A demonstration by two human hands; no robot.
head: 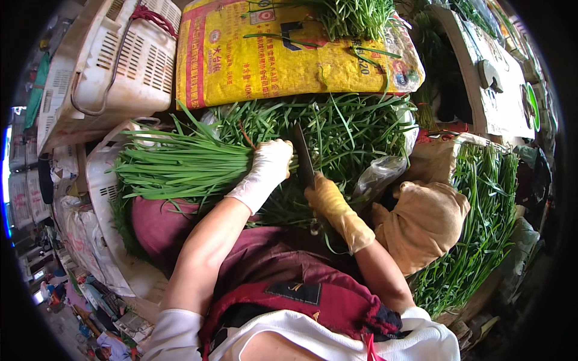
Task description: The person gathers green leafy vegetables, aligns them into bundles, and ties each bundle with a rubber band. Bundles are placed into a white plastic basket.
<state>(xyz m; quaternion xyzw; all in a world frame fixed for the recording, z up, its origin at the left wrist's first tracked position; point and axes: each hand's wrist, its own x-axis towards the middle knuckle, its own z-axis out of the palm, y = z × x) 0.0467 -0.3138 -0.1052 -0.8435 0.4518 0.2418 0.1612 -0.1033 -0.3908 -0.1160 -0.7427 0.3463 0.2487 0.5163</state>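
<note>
My left hand (272, 163), in a white glove, is closed around a bundle of long green chives (189, 164). Their leaves fan out to the left over my knee. A red tie (247, 135) shows beside my fingers. In my right hand (327, 196), which wears a yellowish glove, is the handle of a knife with a broad dark blade (304, 151). The blade points away from me, just right of the bundle's cut end. Whether it touches the stems I cannot tell. Loose green leaves and trimmings (356, 122) lie heaped beneath and beyond both hands.
A yellow woven sack (289, 67) lies ahead, with another bunch of chives (361, 18) on it. White plastic crates (144, 63) stand at the left. More greens (483, 216) fill a container on the right. A clear plastic bag (381, 173) lies near my right knee.
</note>
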